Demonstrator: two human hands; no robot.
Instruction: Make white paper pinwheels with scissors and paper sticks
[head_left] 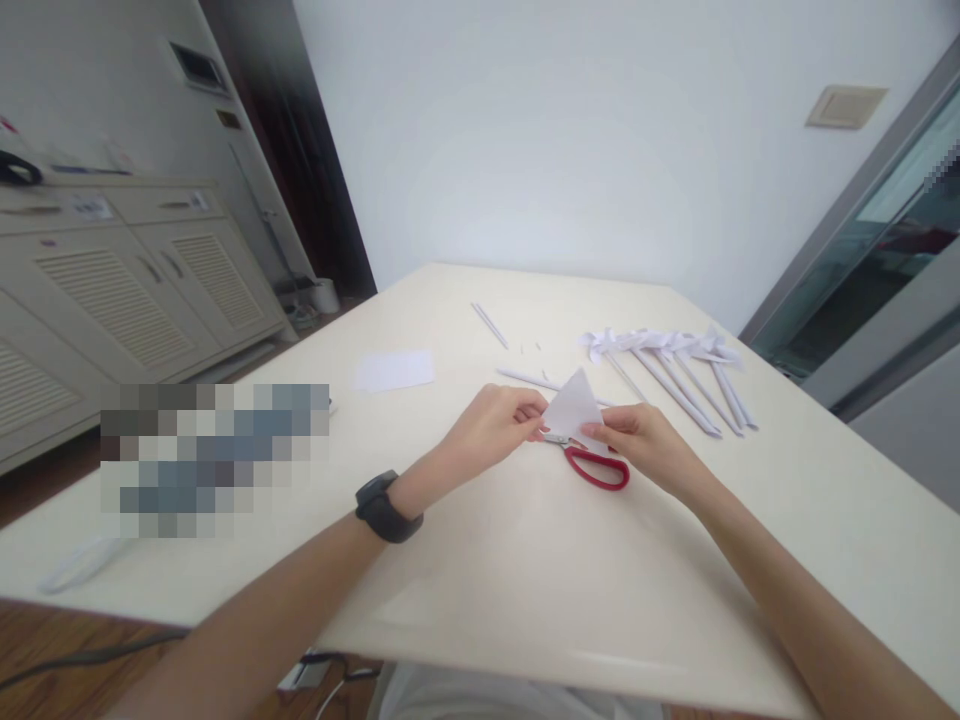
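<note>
Both hands pinch a folded white paper triangle [574, 408] above the table [525, 560] centre: left hand [495, 425] on its left edge, right hand [641, 445] on its right. Step in hand appears to be folding; next, crease firmly. Red-handled scissors [596, 465] lie just beneath.

The folded paper [573, 408] is plain white, and the scissors [598, 467] beneath it have red handles. The table [525, 570] is cream, the paper pinwheels [667, 350] white (sticks too), and the wristwatch [386, 508] black.
</note>
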